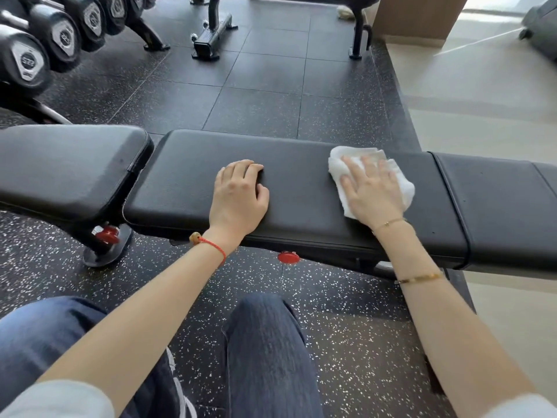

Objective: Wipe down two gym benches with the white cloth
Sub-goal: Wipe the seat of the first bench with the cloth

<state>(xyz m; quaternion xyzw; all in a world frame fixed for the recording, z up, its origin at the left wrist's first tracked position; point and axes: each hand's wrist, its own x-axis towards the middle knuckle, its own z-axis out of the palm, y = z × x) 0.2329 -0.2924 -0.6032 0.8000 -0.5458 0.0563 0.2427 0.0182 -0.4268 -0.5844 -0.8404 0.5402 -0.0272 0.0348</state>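
The right hand (372,191) presses flat on the white cloth (373,176); the bench (301,188) runs sideways, left hand (239,197) resting curled, holding nothing.

The bench (286,188) pads are black, its knobs (288,257) red. The cloth (340,167) is white. The floor (265,95) is black with white speckles. The jeans (265,357) are dark blue, the wrist cord (215,247) red.

We record a black speckled rubber tile floor (265,86) and pale flooring (470,95) at right. We note racked dumbbells (45,40) top left.
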